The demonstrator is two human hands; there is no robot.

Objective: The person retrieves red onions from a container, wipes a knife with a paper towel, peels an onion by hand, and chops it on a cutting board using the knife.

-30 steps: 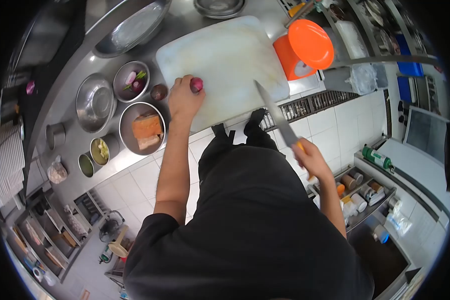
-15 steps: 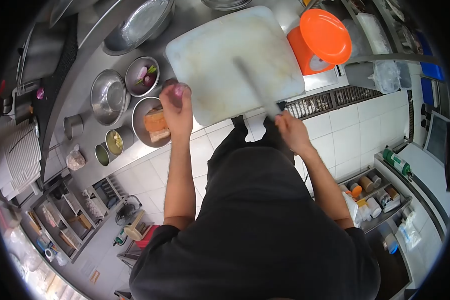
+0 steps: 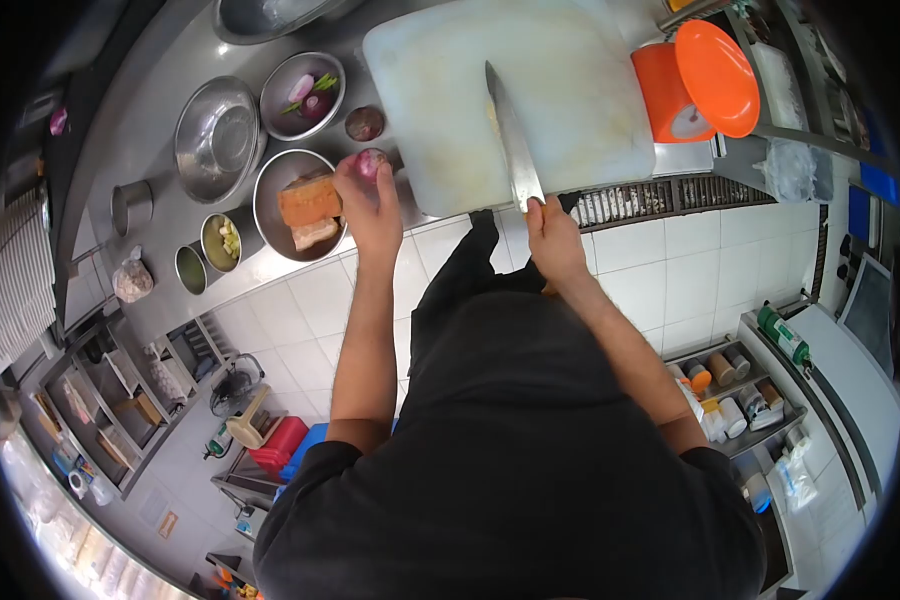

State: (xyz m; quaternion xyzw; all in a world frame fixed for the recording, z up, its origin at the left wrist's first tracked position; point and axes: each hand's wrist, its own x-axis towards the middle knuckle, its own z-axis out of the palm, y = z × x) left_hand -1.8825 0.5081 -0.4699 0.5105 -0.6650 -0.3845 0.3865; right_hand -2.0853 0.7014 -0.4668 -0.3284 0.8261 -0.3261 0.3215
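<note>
My left hand (image 3: pixel 372 212) holds a small red onion (image 3: pixel 372 164) between thumb and fingers, between a bowl and the board's left edge. My right hand (image 3: pixel 556 240) is closed round the handle of a large knife (image 3: pixel 515 150). Its blade points away from me over the white cutting board (image 3: pixel 450 90). Beside my left hand, a steel bowl (image 3: pixel 270 225) holds orange and pale blocks of food (image 3: pixel 309 205). A dark round item (image 3: pixel 364 123) sits just beyond the onion. Another bowl (image 3: pixel 271 100) holds purple onion pieces (image 3: pixel 316 105) and green bits.
An orange scale (image 3: pixel 660 95) with a tilted orange pan stands right of the board. On the left are an empty steel bowl (image 3: pixel 195 160), small metal cups (image 3: pixel 208 250) and a plastic bag (image 3: pixel 133 278). A floor grate (image 3: pixel 715 192) runs beyond the counter.
My left hand has carried the onion off the board to its left edge. The knife has swung inward over the board, still in my right hand. The camera view has shifted.
</note>
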